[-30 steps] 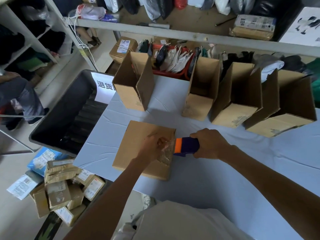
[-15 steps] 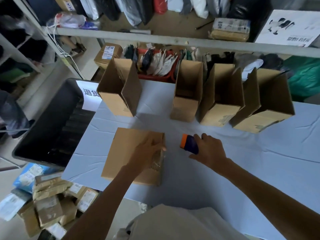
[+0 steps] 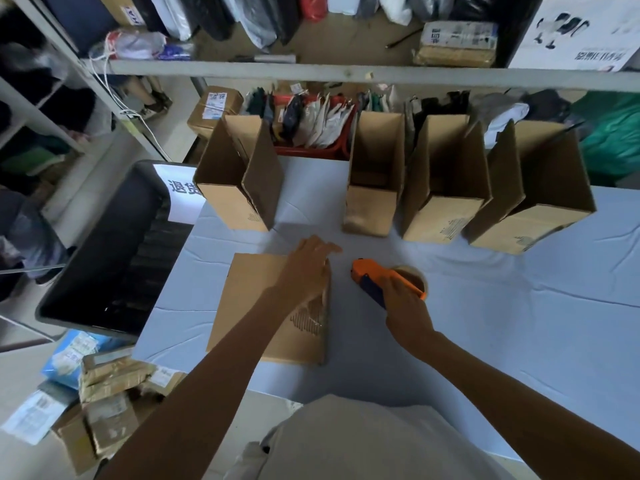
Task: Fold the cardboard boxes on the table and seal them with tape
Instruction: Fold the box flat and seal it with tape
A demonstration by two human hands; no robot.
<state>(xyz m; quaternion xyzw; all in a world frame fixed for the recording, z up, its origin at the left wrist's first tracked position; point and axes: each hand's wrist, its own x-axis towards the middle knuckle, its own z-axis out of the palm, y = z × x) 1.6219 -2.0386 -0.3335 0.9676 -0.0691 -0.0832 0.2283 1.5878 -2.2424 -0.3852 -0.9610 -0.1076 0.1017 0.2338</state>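
Left hand (image 3: 306, 268) flat, fingers spread, pressing top right edge of the box being sealed (image 3: 266, 306); nothing gripped, just palm pressure. Best kept pinning the taped seam down, rubbing along the edge so the tape bonds before letting go. Box lying closed on the desk (image 3: 519, 306), near front-left, plain brown corrugated, printed hatch mark near the right edge, right edge slightly raised; tape itself too clear to confirm from here. Right of it, tape dispenser (image 3: 384, 280), orange and blue body with tape roll at the back, resting on the desk just beside the box, not touching it. Right hand (image 3: 403, 306) wrapped on the dispenser handle; grip looks closed on it, though set-down vs pick-up can't be told. Worth parking the dispenser blade-away, within reach for the next box. Behind, four open boxes (image 3: 446, 188) standing upright in a row, flaps up, apparently bottoms done, tops unsealed.
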